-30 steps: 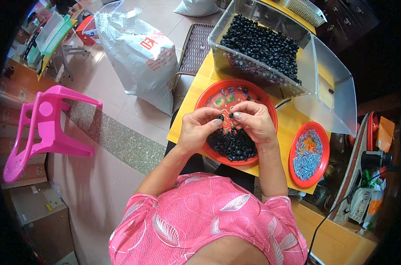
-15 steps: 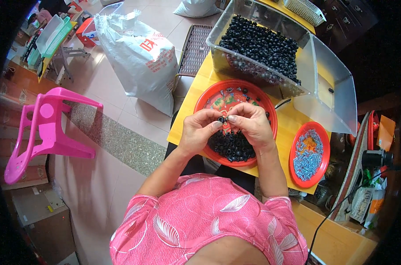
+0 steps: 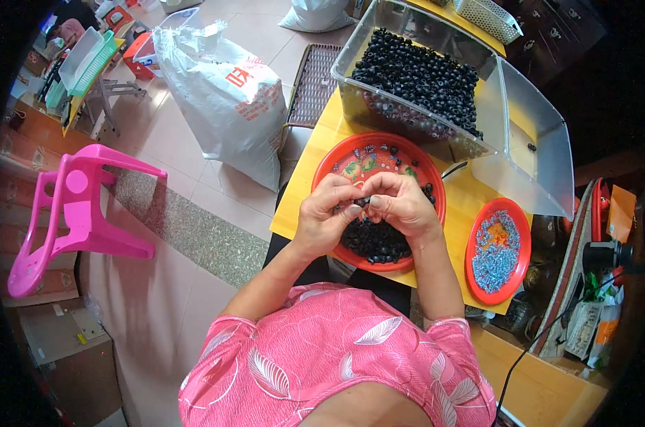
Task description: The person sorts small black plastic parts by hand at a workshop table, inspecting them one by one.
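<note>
The left forearm [image 3: 265, 281] slants up and rightward from lower centre; the right forearm [image 3: 438, 277] stands nearly upright. Left hand [image 3: 326, 215] and right hand [image 3: 402, 205] meet mid-frame, fingers [image 3: 342, 191] curled, thumbs pinching.

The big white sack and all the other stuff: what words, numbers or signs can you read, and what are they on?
White sack: large red printing, which I don't copy out; the smaller red lines below it are too blurred to read.
Packages at the right: any print is too small to read.
Black beads: no writing I can make out.
</note>
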A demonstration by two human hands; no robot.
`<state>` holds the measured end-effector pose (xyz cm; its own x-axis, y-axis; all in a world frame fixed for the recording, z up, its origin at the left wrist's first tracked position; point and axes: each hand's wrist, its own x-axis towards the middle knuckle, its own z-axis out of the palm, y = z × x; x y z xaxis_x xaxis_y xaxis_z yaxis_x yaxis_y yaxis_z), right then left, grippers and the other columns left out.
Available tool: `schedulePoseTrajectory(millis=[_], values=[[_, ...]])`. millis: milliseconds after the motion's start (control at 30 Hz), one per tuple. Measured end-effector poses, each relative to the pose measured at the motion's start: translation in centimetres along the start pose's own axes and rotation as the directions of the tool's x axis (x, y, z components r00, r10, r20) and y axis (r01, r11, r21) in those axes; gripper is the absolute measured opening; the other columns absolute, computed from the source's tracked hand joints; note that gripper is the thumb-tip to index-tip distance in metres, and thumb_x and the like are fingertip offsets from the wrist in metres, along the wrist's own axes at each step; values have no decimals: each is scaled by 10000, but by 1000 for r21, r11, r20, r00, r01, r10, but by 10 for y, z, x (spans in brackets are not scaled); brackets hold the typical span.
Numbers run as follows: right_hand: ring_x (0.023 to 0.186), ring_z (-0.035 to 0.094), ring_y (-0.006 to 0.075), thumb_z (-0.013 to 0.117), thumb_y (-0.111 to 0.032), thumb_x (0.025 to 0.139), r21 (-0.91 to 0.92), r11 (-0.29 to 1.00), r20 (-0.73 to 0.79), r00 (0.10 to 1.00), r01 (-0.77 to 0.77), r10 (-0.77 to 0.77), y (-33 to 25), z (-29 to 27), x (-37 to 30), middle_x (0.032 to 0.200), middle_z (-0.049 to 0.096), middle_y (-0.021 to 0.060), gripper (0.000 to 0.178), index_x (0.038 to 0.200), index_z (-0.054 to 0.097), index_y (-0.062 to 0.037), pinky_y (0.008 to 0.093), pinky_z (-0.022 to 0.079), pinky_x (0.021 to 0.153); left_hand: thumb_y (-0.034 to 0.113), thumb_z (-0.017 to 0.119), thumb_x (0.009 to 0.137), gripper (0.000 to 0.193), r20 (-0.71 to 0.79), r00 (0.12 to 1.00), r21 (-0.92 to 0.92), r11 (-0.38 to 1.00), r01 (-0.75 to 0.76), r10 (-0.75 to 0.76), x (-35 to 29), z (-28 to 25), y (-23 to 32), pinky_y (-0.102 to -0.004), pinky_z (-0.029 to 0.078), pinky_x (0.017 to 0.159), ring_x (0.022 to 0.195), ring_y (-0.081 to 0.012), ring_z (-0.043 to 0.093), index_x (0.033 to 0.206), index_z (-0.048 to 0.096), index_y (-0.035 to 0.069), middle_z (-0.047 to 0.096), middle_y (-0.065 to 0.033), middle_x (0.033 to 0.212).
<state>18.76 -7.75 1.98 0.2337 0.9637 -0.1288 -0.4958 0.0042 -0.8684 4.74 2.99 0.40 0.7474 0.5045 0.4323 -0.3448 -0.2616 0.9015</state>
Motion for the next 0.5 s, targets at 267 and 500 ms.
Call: schedulePoseTrajectory(millis=[267, 500], values=[[657, 565, 106, 656, -134, 771, 108, 993, 173, 985, -40, 21, 3, 2, 2, 775, 604, 40, 201, 905, 600, 5, 217, 465, 602, -63, 635, 688, 229, 82, 995, 5, 998, -64, 64, 4, -1, 9, -278, 437, 679, 765, -194, 519, 902, 596, 10, 523, -79, 818], [687, 566, 101, 639, -116, 783, 42, 997, 185, 980, 71, -78, 9, -2, 5, 781, 602, 34, 155, 890, 604, -9, 214, 468, 623, -73, 622, 709, 252, 148, 960, 145, 955, -257, 236, 9, -1, 1, -269, 441, 641, 749, -188, 535, 950, 588, -8, 529, -89, 836]])
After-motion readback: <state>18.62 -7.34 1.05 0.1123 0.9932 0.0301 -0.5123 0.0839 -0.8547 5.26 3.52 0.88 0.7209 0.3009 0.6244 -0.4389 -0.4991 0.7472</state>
